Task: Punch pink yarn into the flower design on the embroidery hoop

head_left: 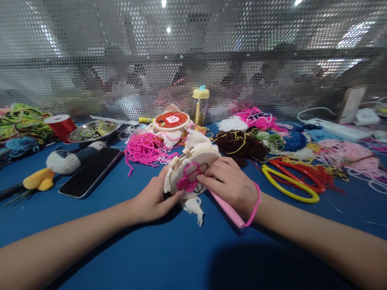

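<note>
An embroidery hoop (181,177) with pale cloth stands tilted over the blue table, a pink flower outline (190,177) worked on its face. My left hand (155,197) grips its left rim, thumb in front and fingers behind. My right hand (232,185) is closed round a pink punch needle (226,209), fingertips against the cloth beside the flower; the needle's tip is hidden. From the tool's back end, pink yarn (256,203) loops up over my right wrist. Frayed white cloth (195,209) hangs below the hoop.
Behind the hoop lie bright pink yarn (145,148), a finished red hoop (171,121) and a yellow-lidded bottle (200,104). A phone (90,172) and a knitted toy (65,161) are left. Brown yarn (242,144) and yellow-handled scissors (290,183) lie right. A perforated metal screen (145,48) stands behind.
</note>
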A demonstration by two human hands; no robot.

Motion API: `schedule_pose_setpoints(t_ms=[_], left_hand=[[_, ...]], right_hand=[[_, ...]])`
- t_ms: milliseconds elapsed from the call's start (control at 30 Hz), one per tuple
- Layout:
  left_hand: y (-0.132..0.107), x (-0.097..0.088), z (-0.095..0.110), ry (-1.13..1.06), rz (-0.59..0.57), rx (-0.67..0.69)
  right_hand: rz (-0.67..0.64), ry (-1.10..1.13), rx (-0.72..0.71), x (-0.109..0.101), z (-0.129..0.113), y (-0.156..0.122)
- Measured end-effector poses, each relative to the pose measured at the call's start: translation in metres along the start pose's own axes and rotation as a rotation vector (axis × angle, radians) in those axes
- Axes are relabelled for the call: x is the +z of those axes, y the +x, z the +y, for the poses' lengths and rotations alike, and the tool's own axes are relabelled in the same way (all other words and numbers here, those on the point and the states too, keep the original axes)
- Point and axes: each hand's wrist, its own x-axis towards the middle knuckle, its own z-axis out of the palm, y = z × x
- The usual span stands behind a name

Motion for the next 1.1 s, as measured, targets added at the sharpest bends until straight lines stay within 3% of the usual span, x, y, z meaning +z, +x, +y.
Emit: schedule_pose_setpoints(t_ms=[100,200,300,400,533,800,1100], left_hand=[[0.005,-0.001,-0.001,-0.143,0.040,-0.095],[0.009,-0.002,-0.001,-0.298,0.057,-0.175],[0.011,-0.002,-0.002,-0.356,0.056,-0.212],[0.010,-0.002,-0.002,-0.362,0.060,-0.226],[0.009,-0.001,-0.002,-0.367,0.060,-0.237],[0.010,-0.002,0.000,-0.363,0.047,-0.222],[0.005,0.000,0.001,-0.188,0.036,-0.098]], right_hand=[[-0.011,0.148,0.076,-0.001,-0.001,0.001],[-0.017,0.289,0.277,-0.009,-0.005,0.002],[-0.014,0.339,0.427,-0.016,-0.008,0.002],[-0.014,0.328,0.476,-0.017,-0.008,0.001],[0.035,0.326,0.461,-0.014,-0.006,0.000],[-0.001,0.258,0.442,-0.016,-0.007,0.002],[0.034,0.122,0.146,0.000,0.001,-0.003]])
